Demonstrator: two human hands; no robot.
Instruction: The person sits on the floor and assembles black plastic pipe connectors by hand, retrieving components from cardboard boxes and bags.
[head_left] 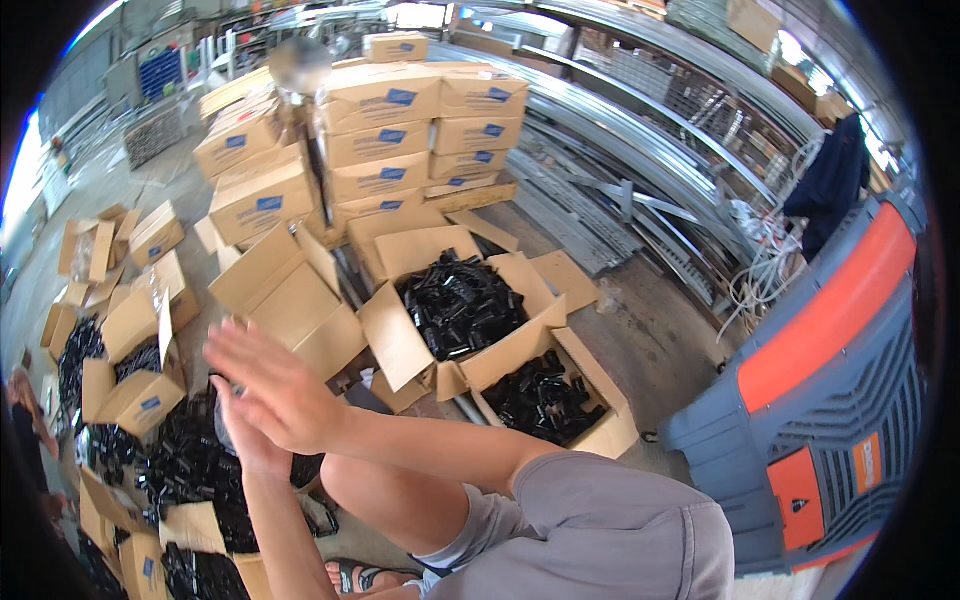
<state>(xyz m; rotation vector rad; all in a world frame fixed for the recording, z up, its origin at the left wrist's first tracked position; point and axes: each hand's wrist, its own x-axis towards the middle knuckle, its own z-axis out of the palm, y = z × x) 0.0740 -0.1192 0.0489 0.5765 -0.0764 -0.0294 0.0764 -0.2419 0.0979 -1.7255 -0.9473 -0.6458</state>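
Observation:
In front of me, left of the middle, my two hands meet. My right hand (pixel 285 390) reaches across from the right with its fingers stretched out, and nothing shows in it. Against its palm side lies my left hand (pixel 258 448), partly covered by the right; the part that shows is stretched out. A bit of clear plastic (pixel 222 428) shows beside the left hand; whether they touch I cannot tell. Below and behind both hands lies a heap of small black parts (pixel 190 455). An opened, flapped cardboard box (pixel 290 300) stands just beyond the right hand.
Two open cartons (pixel 400 335) (pixel 615 425) hold black parts. Closed cartons (pixel 380 140) are stacked on a pallet behind. Metal profiles (pixel 600 120) fill racks at the far right. A grey and orange machine (pixel 800 370) stands at right. Another person's arm (pixel 35 415) shows at the left edge.

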